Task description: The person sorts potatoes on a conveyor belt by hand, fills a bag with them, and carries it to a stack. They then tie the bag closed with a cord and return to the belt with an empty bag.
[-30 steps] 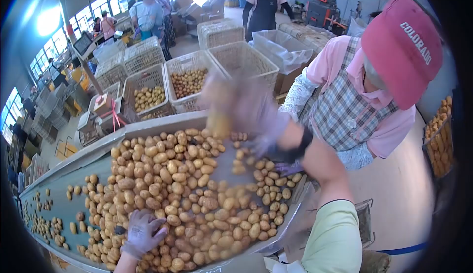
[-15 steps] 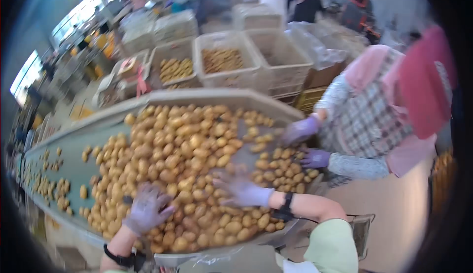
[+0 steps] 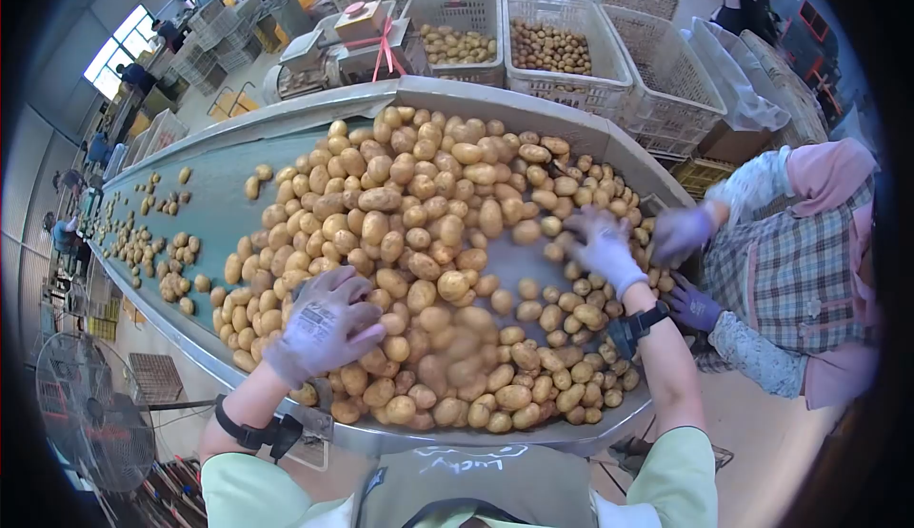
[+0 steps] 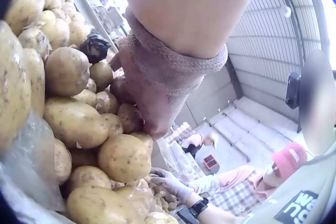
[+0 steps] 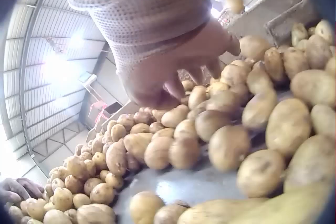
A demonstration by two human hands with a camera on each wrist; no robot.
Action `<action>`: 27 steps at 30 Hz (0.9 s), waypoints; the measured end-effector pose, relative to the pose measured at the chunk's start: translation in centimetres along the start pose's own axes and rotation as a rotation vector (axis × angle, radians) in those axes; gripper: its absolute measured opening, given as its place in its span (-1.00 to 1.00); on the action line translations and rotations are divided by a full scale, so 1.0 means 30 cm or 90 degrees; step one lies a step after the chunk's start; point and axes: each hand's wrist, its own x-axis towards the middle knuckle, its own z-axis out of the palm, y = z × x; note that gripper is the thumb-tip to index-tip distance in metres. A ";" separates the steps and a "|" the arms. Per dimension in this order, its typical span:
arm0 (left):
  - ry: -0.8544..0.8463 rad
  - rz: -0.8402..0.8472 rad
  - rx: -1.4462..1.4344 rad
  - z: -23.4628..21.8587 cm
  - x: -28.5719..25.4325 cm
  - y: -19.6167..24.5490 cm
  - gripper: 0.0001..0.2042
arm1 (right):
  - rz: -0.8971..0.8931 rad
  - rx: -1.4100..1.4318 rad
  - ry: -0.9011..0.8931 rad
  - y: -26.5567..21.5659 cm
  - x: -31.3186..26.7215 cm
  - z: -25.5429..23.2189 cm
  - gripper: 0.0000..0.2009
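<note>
A person in pale yellow sleeves leans over the near rim of a grey-edged, teal-surfaced sorting conveyor (image 3: 238,161) heaped with tan, thin-skinned potatoes (image 3: 409,233). The left hand (image 3: 324,323), in a grey knit glove, lies on the heap near the conveyor's near-left edge, fingers spread and relaxed across several potatoes, gripping none; the left wrist view shows the same glove (image 4: 149,90) resting among large potatoes (image 4: 73,121). The right hand (image 3: 600,242), in a pale glove with a black wrist strap, reaches toward the conveyor's right side, fingers extended and touching small potatoes beside a bare patch of belt; the right wrist view shows those fingers (image 5: 181,85) hanging loosely over the pile, holding nothing.

At the conveyor's right end a second worker in a plaid apron and pink sleeves (image 3: 800,261) works the potatoes with 2 purple-gloved hands (image 3: 681,233). Scattered loose potatoes (image 3: 143,242) trail along the conveyor's left stretch. Beyond its far rim stand white plastic mesh crates (image 3: 562,47), 2 holding potatoes. A wire-guarded floor fan (image 3: 81,423) stands below the conveyor's near-left edge.
</note>
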 end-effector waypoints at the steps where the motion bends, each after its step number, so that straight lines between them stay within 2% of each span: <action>1: -0.001 -0.005 -0.003 0.002 0.009 -0.002 -0.74 | 0.041 0.132 0.049 0.018 0.034 -0.024 -0.45; 2: -0.001 -0.010 -0.028 0.010 0.024 -0.002 -0.74 | -0.075 0.223 0.291 0.012 0.081 0.052 -0.51; 3: -0.002 -0.014 -0.052 0.017 0.036 0.001 -0.75 | -0.037 0.536 0.155 -0.118 0.065 0.027 -0.56; 4: 0.007 -0.008 -0.052 0.022 0.050 0.014 -0.75 | -0.077 0.164 0.032 -0.220 0.037 0.012 -0.44; 5: 0.006 -0.006 -0.049 0.021 0.044 0.011 -0.75 | -0.145 -0.002 0.055 -0.301 -0.002 0.109 -0.39; 6: -0.014 0.005 -0.049 0.017 0.039 0.005 -0.76 | -0.292 0.048 0.050 -0.312 -0.066 0.141 -0.34; 7: -0.032 0.015 -0.051 0.018 0.029 -0.002 -0.76 | -0.346 0.107 -0.041 -0.339 -0.110 0.093 -0.31; 9: -0.026 0.024 -0.049 0.014 -0.012 -0.015 -0.76 | -0.461 0.226 -0.050 -0.198 -0.160 0.143 -0.38; 11: -0.015 -0.037 -0.052 0.007 -0.037 -0.012 -0.76 | -0.239 -0.005 -0.176 -0.188 -0.195 -0.108 -0.48; 13: -0.028 -0.043 -0.076 0.017 -0.028 -0.002 -0.76 | -0.214 -0.052 -0.024 0.050 -0.144 0.030 -0.59; 14: -0.025 -0.043 -0.068 0.023 -0.020 0.004 -0.76 | -0.089 0.067 -0.100 0.007 -0.117 -0.038 -0.55; 15: -0.022 -0.042 -0.060 0.025 -0.004 0.010 -0.76 | -0.082 0.070 -0.096 -0.017 -0.119 0.003 -0.55; 17: -0.066 -0.052 -0.062 0.010 0.011 0.028 -0.77 | -0.136 0.424 -0.015 -0.068 -0.152 0.125 -0.45; 19: -0.054 -0.049 -0.076 0.011 0.011 0.021 -0.77 | -0.291 -0.106 0.133 -0.249 -0.364 0.068 -0.39; 20: -0.059 -0.039 -0.081 0.016 0.004 0.010 -0.77 | -0.279 -0.107 0.130 -0.231 -0.407 0.068 -0.39; 22: -0.008 -0.026 -0.043 0.032 -0.027 -0.004 -0.78 | -0.325 0.071 -0.044 -0.148 -0.483 0.061 -0.37; 23: -0.014 -0.027 -0.048 0.032 -0.027 0.007 -0.78 | -0.240 0.189 -0.163 -0.078 -0.493 0.032 -0.40; 24: -0.033 -0.049 -0.055 0.021 -0.019 0.015 -0.78 | -0.242 0.161 -0.138 0.028 -0.514 0.065 -0.48; 26: -0.080 -0.088 -0.069 0.017 -0.003 0.021 -0.80 | -0.242 0.133 -0.112 0.078 -0.530 0.070 -0.55; 27: -0.082 -0.087 -0.068 0.016 -0.002 0.025 -0.80 | -0.132 0.117 -0.123 0.034 -0.532 0.012 -0.60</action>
